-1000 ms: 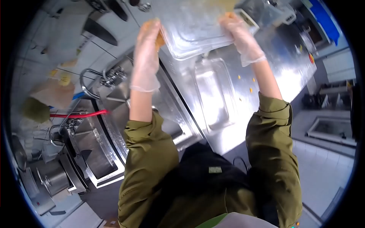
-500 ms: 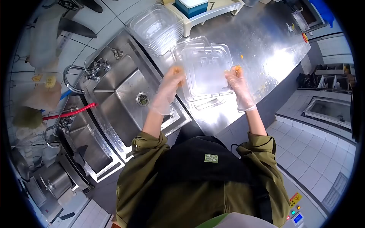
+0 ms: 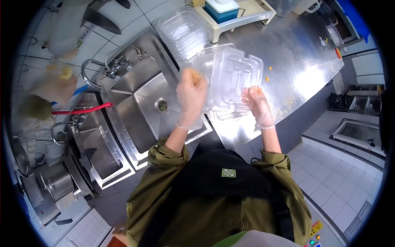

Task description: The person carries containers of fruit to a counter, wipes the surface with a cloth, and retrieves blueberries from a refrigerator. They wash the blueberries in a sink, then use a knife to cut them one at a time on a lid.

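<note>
Lid (image 3: 238, 82) of clear, colourless plastic is held tilted above the near end of the steel worktop (image 3: 288, 49), just to the right of the sink (image 3: 140, 111). Its outline is roughly rectangular with rounded corners, and its far edge is broken by a squared notch. Stepped ridges are moulded into its face, and pale streaks of light are caught along them, while the middle is left slightly cloudy. Its lower right edge is gripped by the right hand (image 3: 262, 111), with the fingers bent around the rim. Another clear plastic piece (image 3: 205, 64) is partly overlapped by it on the left, and the two outlines are hard to separate. By that side the left hand (image 3: 191, 96) is curled with its back turned up; whether anything is grasped by it cannot be told. Both hands are covered by thin translucent gloves, orange-tinged at the fingers. Beyond, nested clear containers (image 3: 183, 31) are stacked, and orange scraps (image 3: 266, 79) are scattered on the steel.
</note>
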`<state>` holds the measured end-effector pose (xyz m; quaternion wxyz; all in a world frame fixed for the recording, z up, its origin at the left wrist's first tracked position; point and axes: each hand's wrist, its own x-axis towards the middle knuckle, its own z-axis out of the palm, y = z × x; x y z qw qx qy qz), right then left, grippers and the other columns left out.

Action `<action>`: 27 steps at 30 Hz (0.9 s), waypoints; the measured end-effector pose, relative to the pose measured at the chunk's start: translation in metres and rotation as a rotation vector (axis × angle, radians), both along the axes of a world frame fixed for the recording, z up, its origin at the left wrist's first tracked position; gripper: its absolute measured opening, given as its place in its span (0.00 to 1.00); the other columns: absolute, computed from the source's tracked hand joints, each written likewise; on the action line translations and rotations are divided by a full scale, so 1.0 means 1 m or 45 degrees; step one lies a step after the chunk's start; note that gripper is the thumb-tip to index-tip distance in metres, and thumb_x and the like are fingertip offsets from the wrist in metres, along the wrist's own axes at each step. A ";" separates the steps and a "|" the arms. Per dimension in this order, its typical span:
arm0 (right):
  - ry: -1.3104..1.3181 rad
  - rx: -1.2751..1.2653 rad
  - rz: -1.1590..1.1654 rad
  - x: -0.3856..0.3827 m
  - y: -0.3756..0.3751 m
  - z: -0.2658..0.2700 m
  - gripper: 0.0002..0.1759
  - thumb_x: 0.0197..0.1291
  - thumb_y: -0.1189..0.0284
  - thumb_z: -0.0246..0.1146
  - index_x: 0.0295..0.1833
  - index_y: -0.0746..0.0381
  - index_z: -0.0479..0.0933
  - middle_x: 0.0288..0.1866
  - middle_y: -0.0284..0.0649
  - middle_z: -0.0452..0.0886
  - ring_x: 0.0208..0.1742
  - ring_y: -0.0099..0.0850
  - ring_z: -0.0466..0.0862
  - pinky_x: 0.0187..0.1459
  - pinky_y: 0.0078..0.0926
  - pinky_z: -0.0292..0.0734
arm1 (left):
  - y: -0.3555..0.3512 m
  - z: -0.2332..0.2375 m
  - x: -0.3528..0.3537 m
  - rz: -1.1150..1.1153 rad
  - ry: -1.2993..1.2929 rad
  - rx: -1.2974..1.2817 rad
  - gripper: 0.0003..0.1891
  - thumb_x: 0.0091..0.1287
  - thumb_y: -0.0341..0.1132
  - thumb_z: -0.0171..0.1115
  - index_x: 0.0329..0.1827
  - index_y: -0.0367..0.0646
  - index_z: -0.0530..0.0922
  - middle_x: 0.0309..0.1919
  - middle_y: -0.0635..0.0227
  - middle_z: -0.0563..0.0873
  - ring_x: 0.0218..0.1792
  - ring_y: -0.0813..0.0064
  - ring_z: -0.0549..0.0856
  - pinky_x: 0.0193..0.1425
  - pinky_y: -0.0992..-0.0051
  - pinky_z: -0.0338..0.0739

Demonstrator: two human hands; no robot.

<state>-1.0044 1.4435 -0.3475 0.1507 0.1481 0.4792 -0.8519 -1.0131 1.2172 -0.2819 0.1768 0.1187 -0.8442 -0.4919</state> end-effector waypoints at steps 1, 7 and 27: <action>0.020 0.032 -0.003 -0.006 0.002 0.006 0.07 0.63 0.69 0.58 0.44 0.59 0.72 0.41 0.35 0.78 0.43 0.25 0.78 0.48 0.25 0.74 | -0.007 -0.002 -0.001 0.055 0.050 0.118 0.08 0.59 0.24 0.56 0.30 0.45 0.67 0.22 0.82 0.65 0.23 0.90 0.63 0.25 0.85 0.59; 0.313 0.214 0.035 -0.118 -0.029 0.086 0.12 0.63 0.68 0.56 0.49 0.63 0.72 0.45 0.42 0.80 0.48 0.32 0.80 0.54 0.32 0.74 | -0.084 -0.005 0.015 0.372 0.288 0.502 0.06 0.60 0.25 0.55 0.30 0.46 0.68 0.22 0.82 0.66 0.23 0.90 0.63 0.24 0.84 0.59; 1.421 1.900 0.949 -0.215 -0.182 0.026 0.26 0.39 0.74 0.70 0.49 0.61 0.74 0.40 0.49 0.80 0.43 0.48 0.81 0.45 0.42 0.77 | -0.216 -0.064 0.133 0.736 0.394 0.825 0.05 0.60 0.34 0.57 0.28 0.46 0.72 0.27 0.76 0.71 0.28 0.85 0.70 0.29 0.81 0.65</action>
